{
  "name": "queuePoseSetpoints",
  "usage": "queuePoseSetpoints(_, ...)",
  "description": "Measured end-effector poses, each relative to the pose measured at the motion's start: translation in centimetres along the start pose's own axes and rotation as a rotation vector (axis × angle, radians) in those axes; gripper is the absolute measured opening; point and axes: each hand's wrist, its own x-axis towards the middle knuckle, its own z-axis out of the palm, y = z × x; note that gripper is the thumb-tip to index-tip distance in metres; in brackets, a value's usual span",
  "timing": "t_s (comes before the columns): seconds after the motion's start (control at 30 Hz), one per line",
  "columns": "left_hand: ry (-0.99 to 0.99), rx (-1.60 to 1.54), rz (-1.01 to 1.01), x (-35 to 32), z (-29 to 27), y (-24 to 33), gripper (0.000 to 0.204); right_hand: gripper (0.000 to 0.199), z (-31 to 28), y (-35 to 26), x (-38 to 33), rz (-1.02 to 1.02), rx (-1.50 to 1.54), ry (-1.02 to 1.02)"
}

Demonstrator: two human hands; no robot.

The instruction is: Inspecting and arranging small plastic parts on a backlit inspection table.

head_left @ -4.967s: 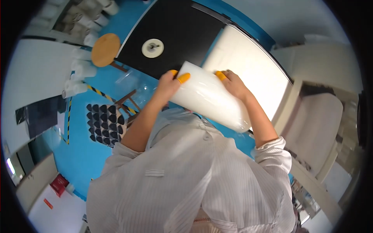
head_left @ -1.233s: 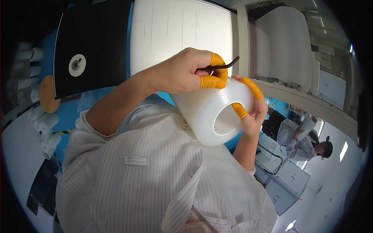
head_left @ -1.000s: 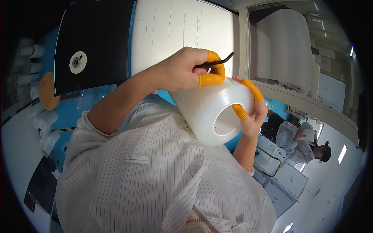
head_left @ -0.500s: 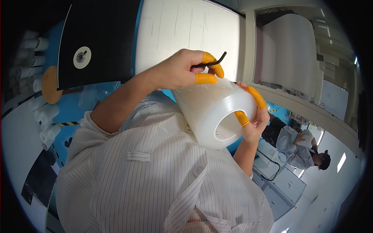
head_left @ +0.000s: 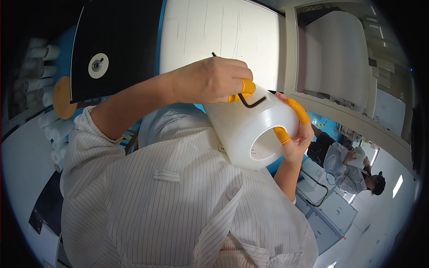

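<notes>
Workshop setting: a blue bench [head_left: 67,33] runs along the top, carrying a large black panel [head_left: 120,44] with a white disc [head_left: 98,65] on it and, beside it, a white sheet [head_left: 223,35] scored with faint lines. A round tan disc [head_left: 61,97] lies at the bench's near-left edge, with pale rolls [head_left: 56,134] stacked below it.

Left hand [head_left: 214,80]: closed, with orange finger cots on the fingertips [head_left: 247,85]. These pinch a small black L-shaped hex key [head_left: 248,102], its bent end lying against the outer face of the roll just below the fingertips.

Right hand [head_left: 297,131]: gripping the large roll of translucent white film [head_left: 248,129] at its open end. One cot-covered finger is hooked inside the hollow core, another lies over the outer rim, and the palm supports the far side.

Roll position: held between both hands, against the chest of the wearer's white pinstriped coat [head_left: 178,201], core opening facing lower right.

Beyond the right-hand fingers, a second person [head_left: 348,165] in a similar coat bends over grey cabinets [head_left: 326,210], holding a white object.
</notes>
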Motion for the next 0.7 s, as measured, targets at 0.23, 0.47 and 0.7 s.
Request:
queuePoseSetpoints(0.23, -0.02, -0.395, -0.622, -1.7, -0.5, 0.7, 0.019, 0.054, -0.1, 0.1, -0.2, 0.023, 0.021, -0.001)
queuePoseSetpoints(0.47, -0.011, -0.627, -0.954, -2.6, 1.6, 2.9, 0.022, 0.058, -0.7, 1.7, 5.1, 0.038, 0.387, -0.329)
queuePoseSetpoints(0.7, 0.418, -0.682, -1.249, -3.9, 4.2, 5.9, 0.024, 0.02, 3.5, 3.4, 12.3, 0.337, 0.388, -1.085)
